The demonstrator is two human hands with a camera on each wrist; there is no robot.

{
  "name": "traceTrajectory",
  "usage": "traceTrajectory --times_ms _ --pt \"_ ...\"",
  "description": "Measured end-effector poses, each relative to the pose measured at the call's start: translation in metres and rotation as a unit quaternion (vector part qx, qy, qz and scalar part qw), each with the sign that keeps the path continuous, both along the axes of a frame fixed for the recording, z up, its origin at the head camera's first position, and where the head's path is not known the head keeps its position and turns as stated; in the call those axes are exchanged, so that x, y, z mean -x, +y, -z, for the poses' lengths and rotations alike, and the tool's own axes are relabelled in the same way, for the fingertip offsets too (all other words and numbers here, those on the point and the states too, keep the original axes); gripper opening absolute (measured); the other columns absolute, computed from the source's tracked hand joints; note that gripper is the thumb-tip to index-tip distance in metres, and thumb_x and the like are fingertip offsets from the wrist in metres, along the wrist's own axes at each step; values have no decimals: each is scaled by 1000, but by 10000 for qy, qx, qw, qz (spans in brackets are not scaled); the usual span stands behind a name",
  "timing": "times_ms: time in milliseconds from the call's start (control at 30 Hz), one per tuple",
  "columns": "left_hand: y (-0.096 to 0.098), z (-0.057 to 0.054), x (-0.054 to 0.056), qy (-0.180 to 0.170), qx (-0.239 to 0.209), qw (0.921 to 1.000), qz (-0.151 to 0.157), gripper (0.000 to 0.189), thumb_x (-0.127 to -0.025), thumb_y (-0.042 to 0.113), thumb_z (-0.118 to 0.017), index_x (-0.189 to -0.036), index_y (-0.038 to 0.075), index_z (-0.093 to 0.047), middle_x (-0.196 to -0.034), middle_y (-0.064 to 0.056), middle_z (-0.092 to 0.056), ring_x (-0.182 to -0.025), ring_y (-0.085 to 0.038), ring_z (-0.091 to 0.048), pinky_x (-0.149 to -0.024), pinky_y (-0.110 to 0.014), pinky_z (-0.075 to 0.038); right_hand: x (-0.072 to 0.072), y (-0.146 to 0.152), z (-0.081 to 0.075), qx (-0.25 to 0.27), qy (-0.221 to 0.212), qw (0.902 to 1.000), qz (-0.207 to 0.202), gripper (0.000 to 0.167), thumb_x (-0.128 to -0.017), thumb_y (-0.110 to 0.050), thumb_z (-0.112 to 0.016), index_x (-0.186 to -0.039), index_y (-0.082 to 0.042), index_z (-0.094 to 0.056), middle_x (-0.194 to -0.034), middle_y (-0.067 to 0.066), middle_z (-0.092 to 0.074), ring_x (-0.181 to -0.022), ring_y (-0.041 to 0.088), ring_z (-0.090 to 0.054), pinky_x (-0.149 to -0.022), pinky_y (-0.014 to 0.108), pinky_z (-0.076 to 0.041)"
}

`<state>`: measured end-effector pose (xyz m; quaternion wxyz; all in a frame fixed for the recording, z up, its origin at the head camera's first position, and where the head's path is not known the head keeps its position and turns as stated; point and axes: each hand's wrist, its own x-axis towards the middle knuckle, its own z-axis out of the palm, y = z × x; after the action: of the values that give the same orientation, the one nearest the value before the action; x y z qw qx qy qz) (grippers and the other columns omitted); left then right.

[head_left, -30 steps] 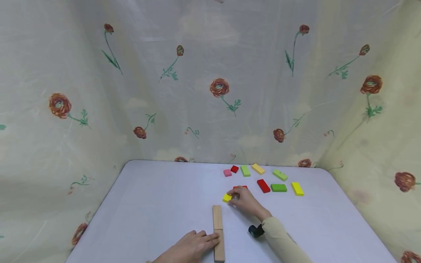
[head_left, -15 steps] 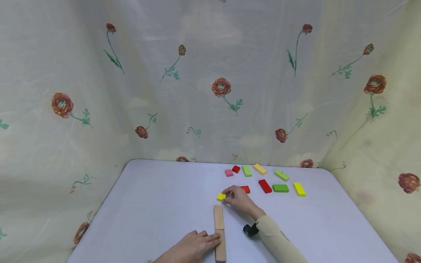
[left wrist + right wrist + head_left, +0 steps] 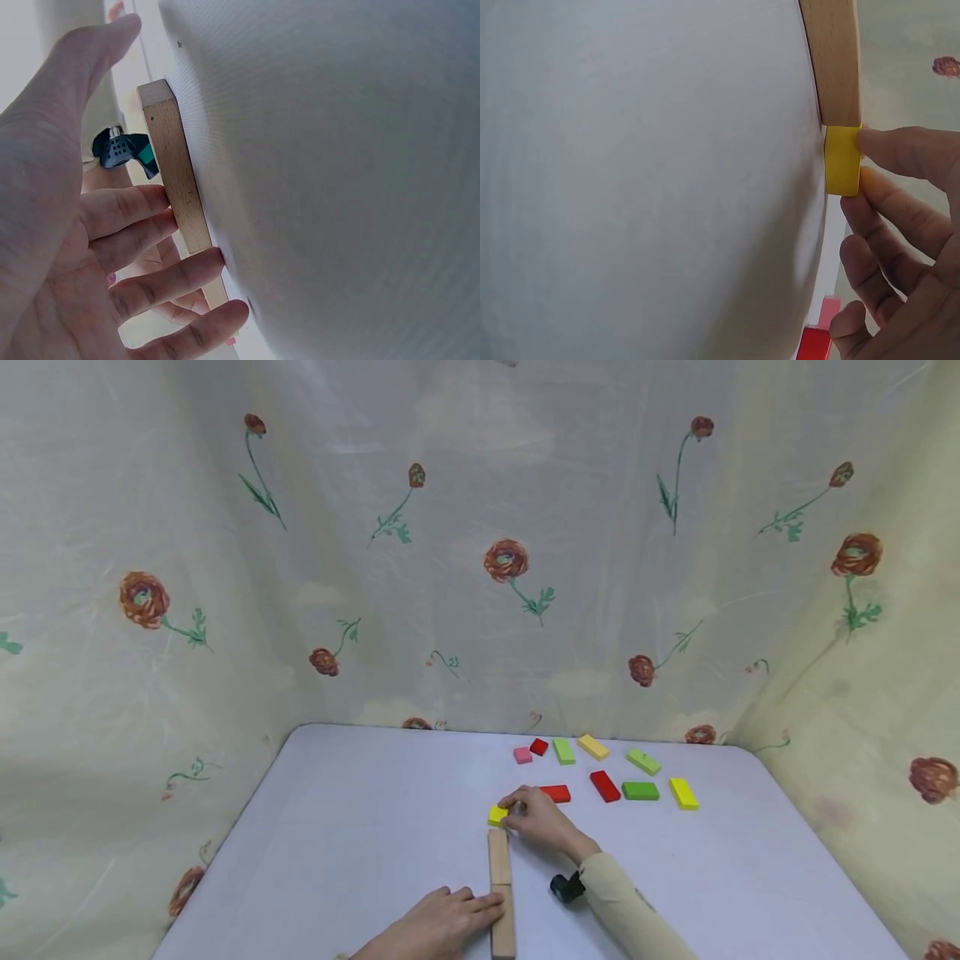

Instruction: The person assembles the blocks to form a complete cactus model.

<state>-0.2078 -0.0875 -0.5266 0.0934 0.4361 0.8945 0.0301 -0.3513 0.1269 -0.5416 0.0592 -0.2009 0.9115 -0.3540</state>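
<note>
Two plain wooden blocks lie end to end: a far block (image 3: 498,857) and a near block (image 3: 503,927). My left hand (image 3: 442,921) rests its extended fingers on the near one; in the left wrist view its fingertips touch the wood (image 3: 176,169) and the thumb stands apart. Between thumb and fingers, my right hand (image 3: 543,820) pinches a small yellow block (image 3: 497,816) at the far end of the row. The right wrist view has this yellow block (image 3: 843,160) against the end of the wooden block (image 3: 836,67), in line with it.
Behind the right hand lies a red block (image 3: 557,793). Further right and back are several more, among them a dark red block (image 3: 604,786), a green block (image 3: 641,791), a yellow block (image 3: 683,793) and a pink block (image 3: 522,755). A flowered curtain (image 3: 450,635) surrounds the white table (image 3: 360,827).
My right hand has moved left with the yellow block, bringing it to the far end of the wooden row and uncovering more of the red block. The left hand stays on the near wooden block.
</note>
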Motion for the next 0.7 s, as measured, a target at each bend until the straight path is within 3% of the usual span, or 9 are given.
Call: traceTrajectory --times_ms 700 --pt "3 -1 0 -353 69 9990 -249 80 -78 68 -64 -145 28 -44 -145 14 -47 -99 -3 -53 -76 -27 -49 -5 0 1 3 -247 9994 -250 23 -89 -17 -68 -112 -17 -67 -110 -3 -62 -102 17 -52 -89 37 -49"
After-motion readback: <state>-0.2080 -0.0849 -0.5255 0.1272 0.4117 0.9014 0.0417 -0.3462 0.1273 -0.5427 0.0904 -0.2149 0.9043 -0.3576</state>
